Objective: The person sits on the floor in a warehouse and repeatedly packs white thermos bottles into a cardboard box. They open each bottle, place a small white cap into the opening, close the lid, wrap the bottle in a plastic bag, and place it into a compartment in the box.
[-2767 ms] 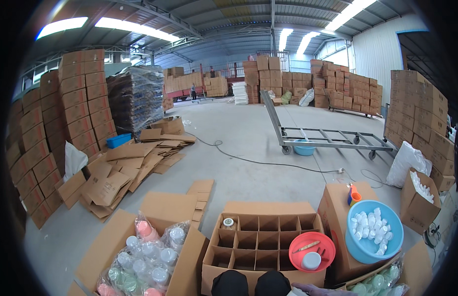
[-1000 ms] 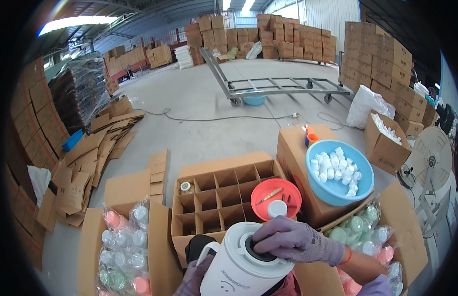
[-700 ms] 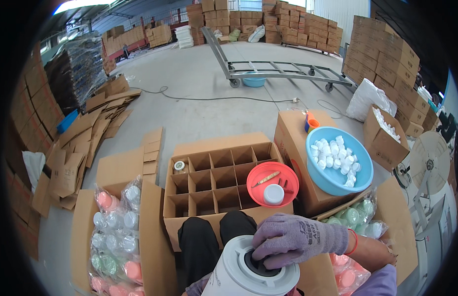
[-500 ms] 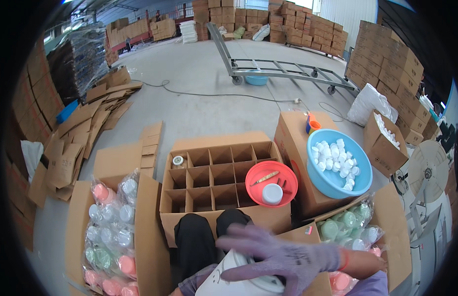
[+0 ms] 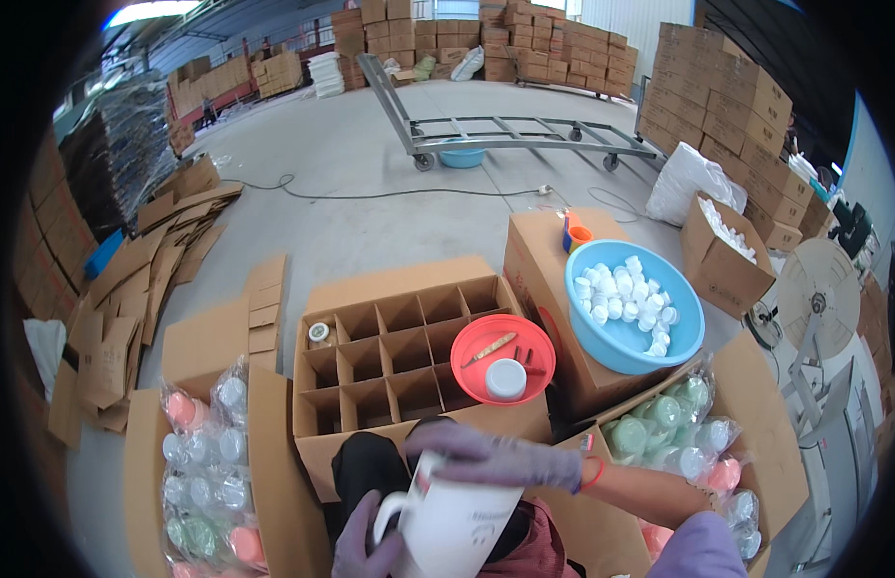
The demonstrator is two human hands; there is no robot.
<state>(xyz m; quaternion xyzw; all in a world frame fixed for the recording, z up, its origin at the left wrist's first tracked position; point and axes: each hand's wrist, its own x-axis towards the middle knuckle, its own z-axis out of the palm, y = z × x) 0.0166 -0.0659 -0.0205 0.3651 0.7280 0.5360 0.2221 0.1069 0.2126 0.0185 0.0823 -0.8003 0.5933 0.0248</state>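
A white jug [image 5: 457,525] with a handle and a dark printed face is held slanted over my lap. My left hand [image 5: 366,541], in a purple glove, grips it by the handle side. Over its upper end my gloved right hand [image 5: 496,457] is closed, covering that end. Just beyond my knees stands a carton with cardboard dividers [image 5: 423,431]. One jar with a pale lid [image 5: 318,332] sits in its far left compartment. On the carton's right side rests a red basin [image 5: 467,383], holding a white round lid [image 5: 505,380], a brush-like tool [image 5: 490,351] and small dark pieces.
A blue basin [image 5: 584,332] of small white caps stands on a carton at right, beside an orange cup [image 5: 579,234]. Open cartons of bagged bottles flank me, left [image 5: 274,472] and right [image 5: 770,453]. Flattened cardboard [image 5: 130,279] lies left; a metal cart [image 5: 505,135] stands beyond.
The jug has turned, bringing its handle and printed side into view. My right hand has gone from spread and blurred to closed on its upper end. The view has shifted rightward.
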